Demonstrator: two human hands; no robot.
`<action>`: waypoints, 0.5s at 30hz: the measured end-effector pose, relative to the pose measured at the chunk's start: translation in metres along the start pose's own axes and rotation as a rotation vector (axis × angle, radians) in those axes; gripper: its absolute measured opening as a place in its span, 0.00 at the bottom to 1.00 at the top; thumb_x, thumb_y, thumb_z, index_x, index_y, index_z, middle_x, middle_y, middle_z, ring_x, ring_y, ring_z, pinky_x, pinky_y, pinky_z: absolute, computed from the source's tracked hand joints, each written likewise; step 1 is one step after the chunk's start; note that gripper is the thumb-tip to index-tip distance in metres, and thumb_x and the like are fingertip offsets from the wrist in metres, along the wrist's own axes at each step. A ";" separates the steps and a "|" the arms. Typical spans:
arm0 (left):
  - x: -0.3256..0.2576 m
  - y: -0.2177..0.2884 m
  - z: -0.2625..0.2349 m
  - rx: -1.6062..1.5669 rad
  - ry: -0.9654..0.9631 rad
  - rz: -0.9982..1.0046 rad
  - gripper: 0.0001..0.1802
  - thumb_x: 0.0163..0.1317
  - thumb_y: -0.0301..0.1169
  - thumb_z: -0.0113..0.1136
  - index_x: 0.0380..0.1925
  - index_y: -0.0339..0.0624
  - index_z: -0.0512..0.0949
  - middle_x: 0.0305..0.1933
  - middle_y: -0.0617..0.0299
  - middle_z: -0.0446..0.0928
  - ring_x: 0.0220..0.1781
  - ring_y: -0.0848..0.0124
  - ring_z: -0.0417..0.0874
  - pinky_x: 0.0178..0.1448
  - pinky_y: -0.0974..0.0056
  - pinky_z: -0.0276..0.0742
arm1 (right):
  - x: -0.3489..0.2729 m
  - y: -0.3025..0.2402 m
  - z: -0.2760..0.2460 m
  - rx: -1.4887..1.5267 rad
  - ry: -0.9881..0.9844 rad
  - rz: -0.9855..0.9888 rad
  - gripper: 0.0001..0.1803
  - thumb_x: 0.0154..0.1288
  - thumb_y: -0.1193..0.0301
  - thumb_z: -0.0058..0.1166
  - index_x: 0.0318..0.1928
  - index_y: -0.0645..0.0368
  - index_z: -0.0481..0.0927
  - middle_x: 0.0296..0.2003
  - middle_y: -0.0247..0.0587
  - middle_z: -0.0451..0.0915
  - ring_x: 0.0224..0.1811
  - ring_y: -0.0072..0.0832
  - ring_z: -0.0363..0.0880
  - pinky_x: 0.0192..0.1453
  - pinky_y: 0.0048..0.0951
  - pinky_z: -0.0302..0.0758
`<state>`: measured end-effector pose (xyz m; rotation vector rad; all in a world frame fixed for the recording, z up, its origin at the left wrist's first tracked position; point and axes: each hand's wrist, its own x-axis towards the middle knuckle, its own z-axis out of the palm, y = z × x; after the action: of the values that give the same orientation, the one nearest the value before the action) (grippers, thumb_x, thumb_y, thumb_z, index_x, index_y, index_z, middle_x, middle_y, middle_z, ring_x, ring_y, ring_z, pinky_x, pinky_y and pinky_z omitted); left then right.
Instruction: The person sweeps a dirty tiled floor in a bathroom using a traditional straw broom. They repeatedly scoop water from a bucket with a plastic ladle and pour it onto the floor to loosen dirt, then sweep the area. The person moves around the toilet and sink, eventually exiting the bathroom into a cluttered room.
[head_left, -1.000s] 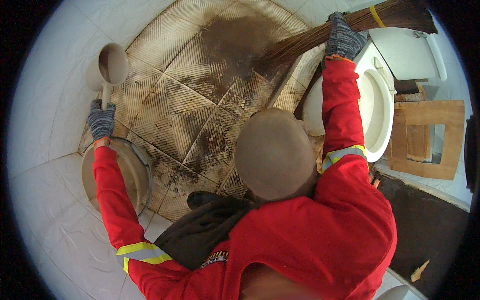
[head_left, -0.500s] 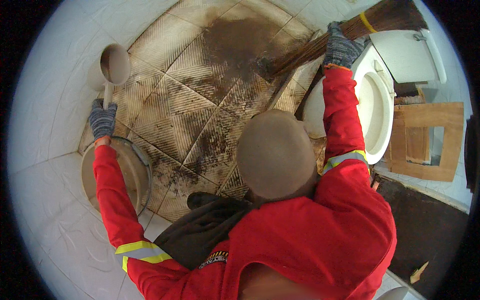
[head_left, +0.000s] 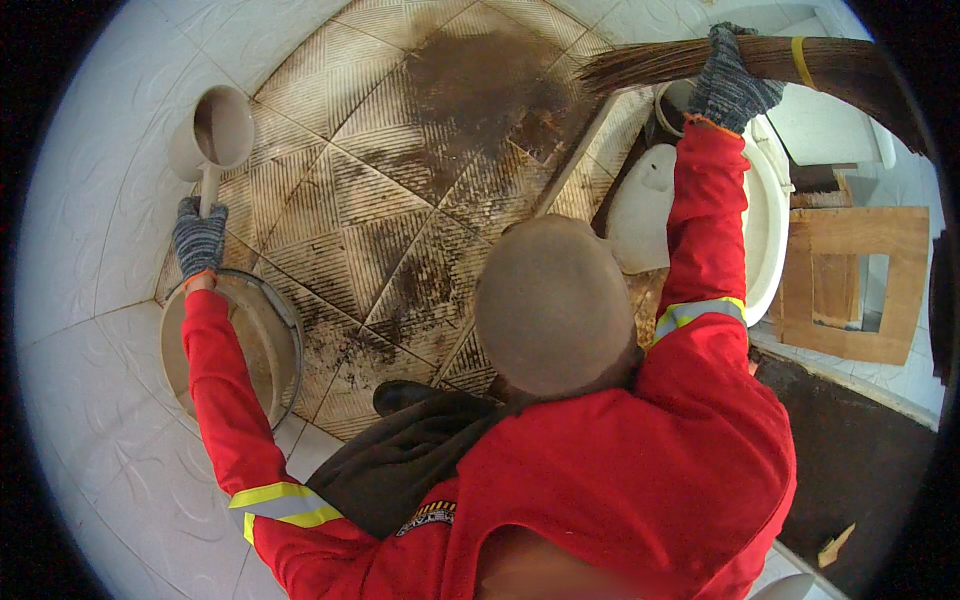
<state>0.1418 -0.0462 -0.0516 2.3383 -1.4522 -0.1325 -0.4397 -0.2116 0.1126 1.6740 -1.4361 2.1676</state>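
My left hand (head_left: 201, 240) is closed around the handle of a pale plastic water dipper (head_left: 232, 125), whose mouth faces up and toward me, next to the left wall. Below that hand stands a round bucket (head_left: 238, 335), partly covered by my left forearm. At the upper right, my gloved right hand (head_left: 735, 85) grips a brown stick broom (head_left: 640, 66) bound with a yellow band. The broom lies nearly level, its thin tips pointing left over the far edge of the stained floor. Whether the tips touch anything, I cannot tell.
Ribbed floor tiles (head_left: 375, 190) carry dark stains and a brown wet patch (head_left: 485, 85). A white toilet (head_left: 768, 240) stands at the right, under my right arm. Beside it leans a wooden board (head_left: 905, 290) with a cut-out. A rounded brownish shape (head_left: 555, 305) covers part of the floor before me.
The broom has come up off the brown patch and swung to a flatter angle. My right hand has moved up and to the right with it. My left hand and the dipper have shifted slightly left.
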 end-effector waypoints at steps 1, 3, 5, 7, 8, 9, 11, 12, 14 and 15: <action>-0.002 0.004 0.000 -0.001 -0.004 -0.001 0.19 0.48 0.37 0.59 0.38 0.38 0.72 0.36 0.48 0.77 0.38 0.55 0.78 0.44 0.58 0.71 | 0.001 0.006 0.001 0.102 -0.004 -0.025 0.20 0.39 0.80 0.63 0.38 0.63 0.72 0.30 0.38 0.77 0.30 0.25 0.75 0.38 0.27 0.75; -0.003 0.007 0.003 0.002 -0.011 -0.002 0.19 0.48 0.37 0.59 0.38 0.37 0.73 0.37 0.48 0.77 0.39 0.56 0.78 0.45 0.59 0.71 | 0.005 0.016 0.004 0.018 -0.036 -0.063 0.15 0.44 0.74 0.60 0.36 0.61 0.73 0.29 0.37 0.77 0.30 0.27 0.76 0.37 0.28 0.73; -0.001 0.004 0.001 0.027 -0.010 -0.004 0.19 0.48 0.37 0.59 0.38 0.37 0.73 0.37 0.48 0.77 0.39 0.55 0.78 0.45 0.59 0.71 | 0.006 0.012 0.011 -0.345 -0.087 -0.076 0.10 0.50 0.64 0.56 0.30 0.56 0.75 0.25 0.36 0.78 0.30 0.30 0.77 0.37 0.31 0.71; -0.001 0.003 -0.001 0.030 -0.028 -0.013 0.19 0.48 0.37 0.59 0.39 0.37 0.73 0.37 0.47 0.77 0.40 0.55 0.78 0.45 0.58 0.71 | -0.003 -0.002 0.019 -0.417 -0.171 -0.080 0.08 0.50 0.67 0.56 0.30 0.55 0.75 0.25 0.35 0.77 0.30 0.28 0.76 0.38 0.30 0.70; -0.002 0.004 -0.001 0.026 -0.038 -0.017 0.19 0.49 0.37 0.59 0.39 0.37 0.73 0.37 0.47 0.77 0.40 0.55 0.78 0.45 0.58 0.71 | -0.011 -0.016 0.023 -0.516 -0.182 -0.097 0.07 0.50 0.68 0.56 0.30 0.55 0.75 0.24 0.35 0.77 0.29 0.27 0.76 0.38 0.30 0.70; -0.002 0.005 -0.002 0.032 -0.035 -0.012 0.20 0.49 0.37 0.59 0.39 0.37 0.72 0.37 0.47 0.77 0.40 0.55 0.78 0.45 0.58 0.71 | -0.015 -0.023 0.025 -0.614 -0.193 -0.113 0.06 0.50 0.69 0.56 0.29 0.55 0.76 0.24 0.36 0.77 0.29 0.26 0.75 0.38 0.29 0.70; -0.004 0.010 -0.001 0.038 -0.034 -0.002 0.20 0.49 0.37 0.58 0.40 0.37 0.72 0.38 0.46 0.77 0.41 0.54 0.78 0.45 0.58 0.71 | -0.014 -0.024 0.029 -0.360 -0.239 -0.252 0.09 0.51 0.65 0.55 0.30 0.56 0.76 0.25 0.33 0.78 0.30 0.26 0.75 0.38 0.29 0.71; -0.006 0.013 0.000 0.042 -0.036 0.005 0.20 0.49 0.37 0.58 0.40 0.37 0.72 0.38 0.46 0.77 0.41 0.54 0.78 0.45 0.58 0.71 | -0.016 -0.027 0.029 -0.255 -0.253 -0.223 0.10 0.51 0.64 0.56 0.30 0.55 0.76 0.25 0.31 0.78 0.30 0.27 0.75 0.38 0.30 0.71; -0.007 0.017 -0.003 0.054 -0.030 0.015 0.20 0.49 0.37 0.58 0.40 0.36 0.72 0.38 0.45 0.76 0.41 0.53 0.77 0.45 0.57 0.71 | -0.015 -0.026 0.029 -0.250 -0.428 -0.245 0.18 0.55 0.56 0.51 0.41 0.55 0.75 0.35 0.33 0.78 0.38 0.29 0.74 0.44 0.36 0.72; -0.005 0.013 0.000 0.049 -0.030 0.022 0.20 0.49 0.37 0.58 0.40 0.36 0.72 0.38 0.45 0.76 0.41 0.52 0.77 0.45 0.57 0.71 | -0.011 -0.028 0.028 -0.452 -0.443 -0.435 0.20 0.57 0.56 0.48 0.46 0.54 0.71 0.41 0.36 0.75 0.43 0.30 0.72 0.47 0.37 0.71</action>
<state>0.1289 -0.0469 -0.0476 2.3685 -1.5112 -0.1277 -0.3996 -0.2090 0.1212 2.0973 -1.3357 1.1949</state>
